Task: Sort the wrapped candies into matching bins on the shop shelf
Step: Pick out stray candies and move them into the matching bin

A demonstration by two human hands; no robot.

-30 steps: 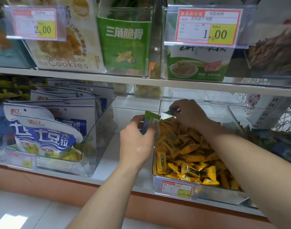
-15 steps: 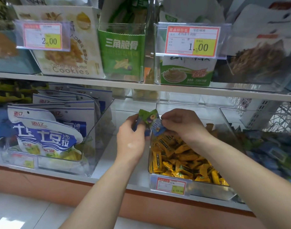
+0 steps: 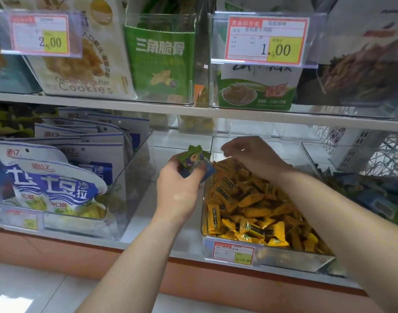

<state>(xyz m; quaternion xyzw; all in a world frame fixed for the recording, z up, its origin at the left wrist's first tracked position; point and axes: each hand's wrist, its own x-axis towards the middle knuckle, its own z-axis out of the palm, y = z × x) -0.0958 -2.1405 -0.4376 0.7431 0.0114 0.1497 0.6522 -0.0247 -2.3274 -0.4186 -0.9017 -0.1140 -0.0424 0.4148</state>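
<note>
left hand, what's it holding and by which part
The left hand pinches green and blue candies by their lower ends, between thumb and fingers; their tops stick out.

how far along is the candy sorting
Done: the clear plastic bin shows only yellow-wrapped candies. In hand: left hand grips green and blue wrapped candies; right hand hovers over the bin. Left: those are not yet binned.

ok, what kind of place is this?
Likely a small snack shop: price tag reading 1.00, cookies bag on the upper shelf, loose yellow wrapped candies below.
</note>
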